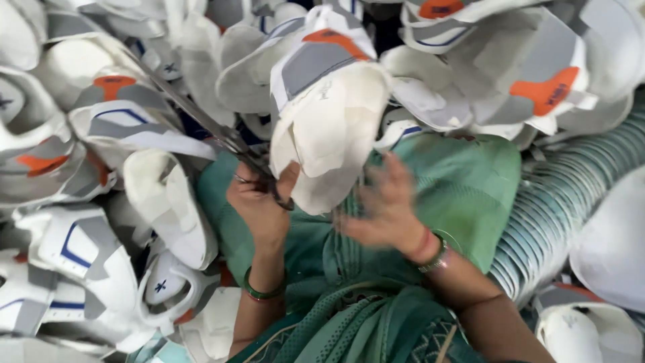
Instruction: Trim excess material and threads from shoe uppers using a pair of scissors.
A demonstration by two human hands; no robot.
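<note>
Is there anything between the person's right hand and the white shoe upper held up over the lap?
Nothing visible is between them. The right hand, blurred, is just beside the lower edge of the white shoe upper. The left hand holds scissors at its other side.

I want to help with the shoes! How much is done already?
Hard to tell what is finished: white, grey and orange shoe uppers are piled all round. In hand: the left hand holds metal scissors against one white upper; the right hand is blurred beside it.
</note>
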